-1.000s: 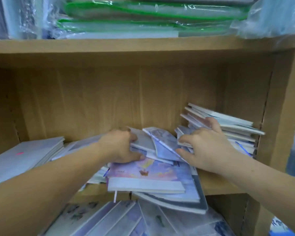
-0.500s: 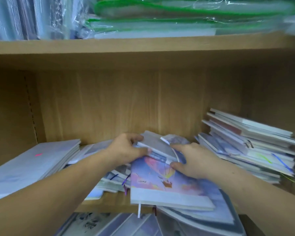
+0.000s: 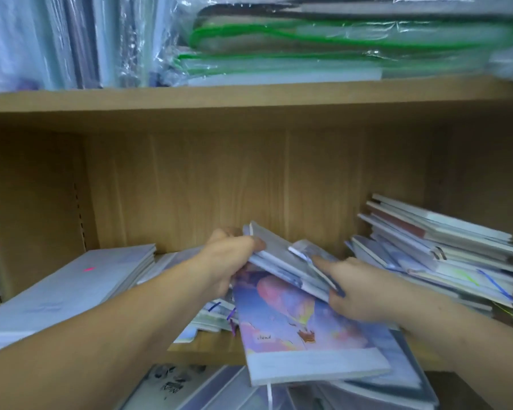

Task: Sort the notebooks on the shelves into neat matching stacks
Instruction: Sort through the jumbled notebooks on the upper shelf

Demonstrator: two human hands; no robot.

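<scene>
1. I saw the left hand (image 3: pixel 228 261) clasped on the near-left end of a small bundle of notebooks (image 3: pixel 282 258), thumb on top and fingers curled beneath.
2. The right hand (image 3: pixel 362 294) pinched the same bundle at its right edge, forefinger laid along the top and thumb below.
3. The bundle was held tilted, its far end raised, above the middle of the shelf (image 3: pixel 208 347) and just over the balloon notebook (image 3: pixel 302 329).
4. That balloon notebook lay face up on a loose heap, its near end jutting past the shelf's front edge.
5. On the left, a tidy pale stack (image 3: pixel 71 288) rested flat on the shelf.
6. On the right, an uneven leaning stack (image 3: pixel 444 255) stood against the side wall, just beside my right wrist.
7. Plastic-wrapped packs (image 3: pixel 338 45) with green edging lay on the upper shelf (image 3: pixel 249 99).
8. More notebooks (image 3: pixel 190 386) showed on the level below.
</scene>
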